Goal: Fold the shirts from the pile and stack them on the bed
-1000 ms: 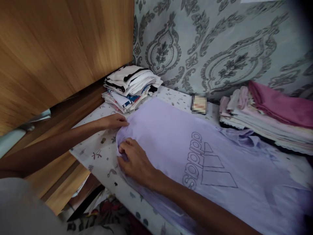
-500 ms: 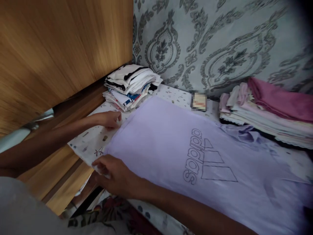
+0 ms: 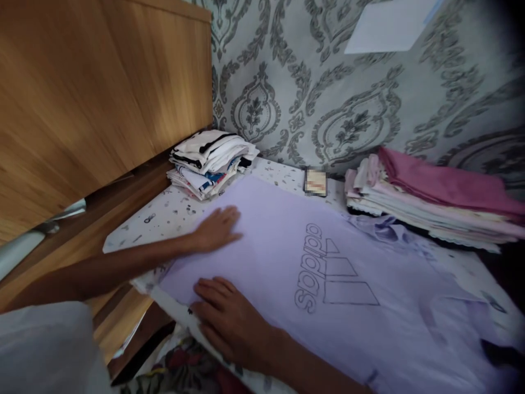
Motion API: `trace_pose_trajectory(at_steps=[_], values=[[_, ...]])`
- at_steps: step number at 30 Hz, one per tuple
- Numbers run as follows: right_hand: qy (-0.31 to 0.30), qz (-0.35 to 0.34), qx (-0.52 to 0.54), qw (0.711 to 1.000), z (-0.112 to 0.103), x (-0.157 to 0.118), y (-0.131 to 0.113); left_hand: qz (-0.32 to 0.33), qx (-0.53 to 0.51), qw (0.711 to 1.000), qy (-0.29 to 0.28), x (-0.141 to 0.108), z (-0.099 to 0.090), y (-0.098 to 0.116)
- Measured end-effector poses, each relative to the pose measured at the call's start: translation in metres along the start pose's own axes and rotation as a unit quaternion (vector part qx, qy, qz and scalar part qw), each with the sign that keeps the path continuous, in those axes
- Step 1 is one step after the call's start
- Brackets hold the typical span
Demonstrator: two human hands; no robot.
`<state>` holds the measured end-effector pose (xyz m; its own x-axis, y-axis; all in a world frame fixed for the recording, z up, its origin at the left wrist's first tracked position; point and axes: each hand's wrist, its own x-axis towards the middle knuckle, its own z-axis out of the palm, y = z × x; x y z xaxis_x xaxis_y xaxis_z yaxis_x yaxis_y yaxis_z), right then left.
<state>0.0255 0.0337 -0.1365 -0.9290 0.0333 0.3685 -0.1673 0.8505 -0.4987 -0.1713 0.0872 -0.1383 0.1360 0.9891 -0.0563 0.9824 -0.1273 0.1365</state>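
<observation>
A lilac T-shirt with an outlined adidas logo lies spread across a white patterned cloth, its hem toward the left and its neck and sleeves to the right. My left hand rests flat on the shirt near the hem, fingers stretched out. Closer to me, my right hand lies palm down over the shirt's near edge, its fingers extended. Neither hand grips the fabric.
Folded white clothes are stacked at the back left beside a wooden cabinet. At the back right is another folded pile topped by a pink garment. A small blurred rectangular object stands near the patterned wall.
Both hands have let go of the hem and moved right onto the shirt, opening from closed to flat. The camera view has tilted up, and a white sheet now shows on the wall.
</observation>
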Motion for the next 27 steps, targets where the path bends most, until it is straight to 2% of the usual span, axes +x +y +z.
trace_pose_trajectory(at_steps=[3,5,7,9,12,14,17,23,25,27], values=[[0.018,-0.004,0.055,0.998,0.0,-0.002,-0.002,-0.052,0.003,0.999,0.005,-0.003,-0.011,-0.044],[0.034,0.014,0.093,0.995,-0.009,-0.004,-0.002,-0.062,0.004,0.998,0.021,-0.006,-0.013,-0.058],[0.04,0.054,0.105,0.992,-0.024,-0.01,-0.001,-0.038,-0.001,0.999,0.031,-0.008,-0.012,-0.05],[0.041,0.106,0.085,0.99,-0.04,-0.023,0.002,0.024,-0.02,0.999,0.025,-0.012,-0.011,-0.025],[0.045,0.177,0.014,0.983,-0.058,-0.058,0.003,0.144,-0.049,0.988,-0.031,-0.028,-0.008,0.019],[0.053,0.207,-0.035,0.976,-0.064,-0.087,0.0,0.192,-0.044,0.977,-0.077,-0.044,-0.006,0.032],[0.065,0.246,-0.078,0.964,-0.069,-0.131,-0.013,0.208,-0.016,0.972,-0.108,-0.067,-0.005,0.02],[0.086,0.358,-0.105,0.924,-0.074,-0.195,-0.056,0.222,0.01,0.974,-0.052,-0.098,-0.012,-0.035],[0.099,0.372,-0.127,0.914,-0.071,-0.21,-0.07,0.234,0.014,0.971,-0.043,-0.101,-0.016,-0.041],[0.114,0.372,-0.155,0.908,-0.066,-0.221,-0.082,0.245,0.021,0.969,-0.037,-0.1,-0.019,-0.035]])
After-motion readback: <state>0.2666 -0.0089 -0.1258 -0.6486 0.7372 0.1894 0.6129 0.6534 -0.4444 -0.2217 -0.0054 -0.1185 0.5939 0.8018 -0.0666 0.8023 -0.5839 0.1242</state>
